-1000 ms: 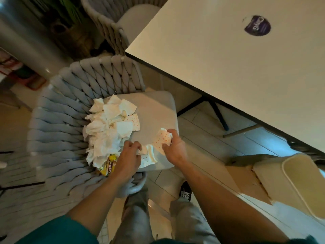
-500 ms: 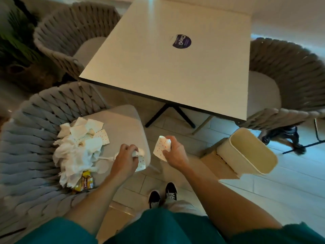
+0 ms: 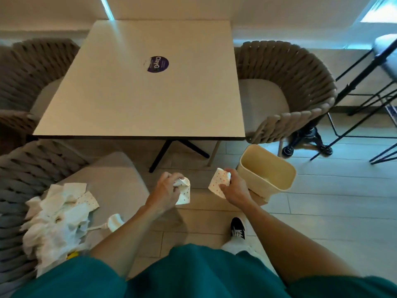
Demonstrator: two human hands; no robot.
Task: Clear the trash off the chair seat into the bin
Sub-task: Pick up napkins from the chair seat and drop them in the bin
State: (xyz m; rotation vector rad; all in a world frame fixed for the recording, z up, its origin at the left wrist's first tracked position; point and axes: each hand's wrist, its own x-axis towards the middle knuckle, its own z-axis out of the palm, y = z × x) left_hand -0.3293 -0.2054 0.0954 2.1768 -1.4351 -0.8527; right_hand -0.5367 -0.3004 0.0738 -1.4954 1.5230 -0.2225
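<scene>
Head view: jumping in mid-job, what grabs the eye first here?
Both hands hold dotted paper above the floor: the left hand grips a crumpled napkin, the right hand pinches another dotted napkin beside the cream bin. A heap of white tissues lies on the woven chair's seat at lower left.

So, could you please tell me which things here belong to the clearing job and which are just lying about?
Job:
- dotted paper napkin in right hand
- crumpled napkin in left hand
- white tissue pile on grey chair seat
- cream plastic bin

Lying about:
- square white table
- brown woven chair
</scene>
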